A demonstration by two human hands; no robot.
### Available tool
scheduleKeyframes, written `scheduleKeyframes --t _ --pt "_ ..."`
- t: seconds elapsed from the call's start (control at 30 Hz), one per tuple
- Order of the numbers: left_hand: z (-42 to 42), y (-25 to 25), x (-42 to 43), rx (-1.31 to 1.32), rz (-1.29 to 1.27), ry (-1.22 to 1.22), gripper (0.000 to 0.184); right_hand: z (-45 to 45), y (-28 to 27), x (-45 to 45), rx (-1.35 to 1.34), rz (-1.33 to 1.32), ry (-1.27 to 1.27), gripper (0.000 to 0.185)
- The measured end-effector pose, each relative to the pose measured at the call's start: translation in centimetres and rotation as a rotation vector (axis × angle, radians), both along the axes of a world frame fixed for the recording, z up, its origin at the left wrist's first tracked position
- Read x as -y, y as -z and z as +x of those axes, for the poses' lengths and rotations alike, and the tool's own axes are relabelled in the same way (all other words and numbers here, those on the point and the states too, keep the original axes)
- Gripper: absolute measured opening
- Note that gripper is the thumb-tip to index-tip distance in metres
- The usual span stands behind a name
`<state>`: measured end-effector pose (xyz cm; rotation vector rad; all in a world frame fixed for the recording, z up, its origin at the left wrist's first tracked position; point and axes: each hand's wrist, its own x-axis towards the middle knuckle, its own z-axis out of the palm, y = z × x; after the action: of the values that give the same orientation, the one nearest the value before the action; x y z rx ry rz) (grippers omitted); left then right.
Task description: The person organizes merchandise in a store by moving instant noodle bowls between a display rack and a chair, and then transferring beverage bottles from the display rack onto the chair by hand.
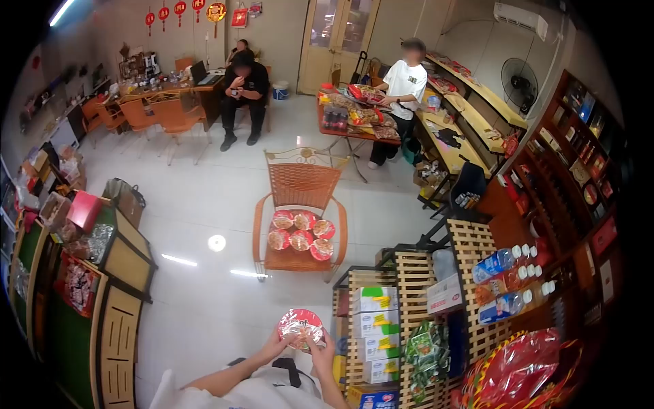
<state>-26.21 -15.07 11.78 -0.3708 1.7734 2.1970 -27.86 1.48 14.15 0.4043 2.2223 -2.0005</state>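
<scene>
Both hands hold a round, red-and-white plastic-wrapped pack (300, 326) in front of my body; its kind I cannot make out for sure. My left hand (274, 345) is closed on its left edge, and my right hand (323, 350) grips the lower right side with the thumb on top. Beyond it stands an orange woven armchair (304, 183). Several similar round packs (300, 240) with red rims and brownish middles lie in two rows on its seat.
Slatted shelves (361, 278) to the right carry white-green cartons (379, 324), green packets (428, 354) and bottles (501, 264). On the left are wooden display bins (119, 334). Farther back, one person stands at a loaded folding table (358, 127); another sits by a desk.
</scene>
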Motion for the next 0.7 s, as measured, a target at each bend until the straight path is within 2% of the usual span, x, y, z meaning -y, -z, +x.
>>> scheduleKeyframes --t 0.07,0.1,0.13,0.17,0.2,0.23,0.27,0.3,0.33,0.37,0.43,0.5,0.53,0.57,0.6,0.63,0.7 --pt "-2.1 2.2 -2.2 0.026 0.009 0.042 0.060 -2.1 0.4 -1.7 -0.161 0.179 0.040 0.054" --pt "-3.0 3.2 -3.1 0.049 0.004 0.082 0.060 -3.1 1.2 -2.7 -0.155 0.192 0.041 0.054" --pt "-4.3 -1.3 -3.2 0.216 0.067 0.177 0.063 -3.8 2.6 -4.0 -0.163 0.309 0.027 0.053" --pt "-5.4 0.1 -3.4 0.227 0.072 0.184 0.063 -4.6 4.2 -5.0 -0.168 0.419 0.016 0.053" --pt "-6.7 2.1 -3.6 0.265 0.113 0.235 0.065 -5.5 6.2 -5.9 0.029 0.154 0.033 0.054" --pt "-8.2 2.3 -3.7 0.299 0.155 0.287 0.066 -6.3 6.9 -6.0 0.038 0.159 0.044 0.054" --pt "-9.3 2.4 -4.2 0.217 0.034 0.186 0.060 -7.3 7.6 -5.9 0.032 0.121 0.056 0.054" --pt "-11.2 2.9 -3.7 0.228 0.049 0.197 0.060 -8.1 8.1 -5.9 0.030 0.090 0.067 0.055" --pt "-13.3 4.0 -3.3 0.095 0.087 0.249 0.056 -9.5 6.7 -4.7 -0.026 0.169 0.076 0.055" --pt "-14.9 5.0 -3.1 -0.035 0.137 0.289 0.052 -11.0 5.2 -3.6 -0.012 0.112 0.120 0.055" --pt "-18.6 4.3 -1.6 0.015 0.205 0.240 0.052 -14.5 4.6 -2.4 -0.075 0.173 0.016 0.055" --pt "-23.2 5.2 -0.3 -0.041 0.328 0.197 0.051 -18.4 6.7 -1.8 0.047 0.165 0.059 0.050" --pt "-25.4 7.4 -0.4 -0.160 0.258 0.114 0.050 -21.1 5.4 -1.1 0.130 0.140 0.008 0.047" --pt "-27.2 6.2 1.2 -0.232 0.039 0.157 0.054 -23.4 3.6 0.1 0.227 0.115 -0.030 0.044" --pt "-28.8 6.6 2.3 -0.234 -0.338 0.145 0.060 -25.1 4.2 0.7 0.146 0.108 -0.057 0.042" --pt "-29.9 6.2 2.9 -0.341 -0.475 -0.048 0.057 -27.7 5.0 1.7 0.044 0.085 -0.076 0.040" --pt "-33.5 4.8 5.7 -0.208 -0.439 -0.005 0.057 -32.3 3.6 3.7 0.047 0.132 -0.215 0.042"
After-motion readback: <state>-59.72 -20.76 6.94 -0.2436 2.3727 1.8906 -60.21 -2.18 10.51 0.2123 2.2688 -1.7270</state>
